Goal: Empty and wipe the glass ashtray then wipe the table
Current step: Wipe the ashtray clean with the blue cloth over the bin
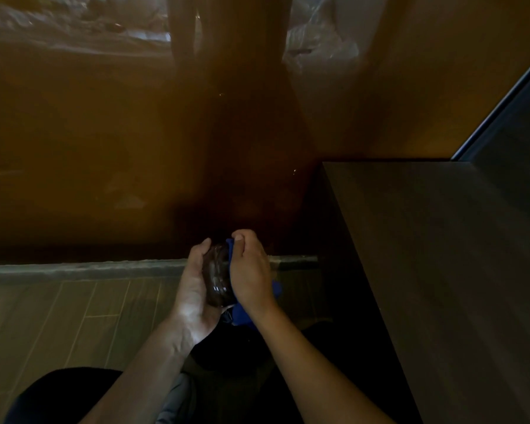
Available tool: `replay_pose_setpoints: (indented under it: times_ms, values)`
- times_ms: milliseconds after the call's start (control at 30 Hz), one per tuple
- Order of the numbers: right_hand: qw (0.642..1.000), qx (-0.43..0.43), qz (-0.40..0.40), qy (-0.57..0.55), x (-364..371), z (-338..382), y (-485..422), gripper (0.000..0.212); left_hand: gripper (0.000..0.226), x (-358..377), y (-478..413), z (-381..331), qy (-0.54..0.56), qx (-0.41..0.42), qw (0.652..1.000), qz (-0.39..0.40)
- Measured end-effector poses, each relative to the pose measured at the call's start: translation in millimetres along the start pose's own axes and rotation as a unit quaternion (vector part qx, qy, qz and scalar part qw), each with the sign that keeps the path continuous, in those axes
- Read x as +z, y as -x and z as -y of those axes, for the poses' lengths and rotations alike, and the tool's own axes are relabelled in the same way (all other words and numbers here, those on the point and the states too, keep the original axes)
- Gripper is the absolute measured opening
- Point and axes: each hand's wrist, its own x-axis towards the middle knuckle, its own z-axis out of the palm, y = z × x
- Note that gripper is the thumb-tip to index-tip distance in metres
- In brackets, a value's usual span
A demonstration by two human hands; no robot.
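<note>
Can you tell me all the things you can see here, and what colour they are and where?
glass ashtray: one, clear, dark-looking, held between both hands
cloth: one, blue, pressed against the ashtray, hanging below the right hand
table: one, dark brown, on the right
floor: grey-brown planks, lower left
plastic bags: clear, blurred, number unclear, top behind the orange-brown panel
left hand: one, cupping the ashtray
right hand: one, gripping the cloth

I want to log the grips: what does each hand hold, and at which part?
The left hand cups the glass ashtray by its outer side. The right hand pinches a blue cloth against the ashtray, its loose end hanging below.
</note>
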Motion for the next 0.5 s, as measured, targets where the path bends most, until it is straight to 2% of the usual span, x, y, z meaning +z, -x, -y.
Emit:
replay_pose_setpoints:
  times_ms: [133,200,267,300,400,500]
  values:
    - [1.000,0.014,0.007,-0.019,5,3,5,0.027,0.055,-3,-3,2,0.007,0.012,1.000,-0.007]
    - [0.999,0.007,-0.013,0.034,7,2,8,0.027,0.057,-5,-4,2,0.016,0.021,1.000,0.003]
    - [0.995,0.016,-0.026,0.097,10,0,13,0.037,0.060,-4,-4,0,0.020,0.032,0.999,0.009]
    - [0.995,0.035,-0.011,0.090,12,-2,16,0.044,0.060,-5,-4,-1,0.022,0.042,0.999,0.008]
    - [0.987,0.115,0.083,-0.082,16,-5,23,0.069,0.051,-5,-3,-7,-0.005,0.079,0.997,0.006]
    - [0.966,0.139,0.153,-0.158,18,-9,32,0.064,0.046,-3,-1,-6,-0.035,0.114,0.993,-0.012]
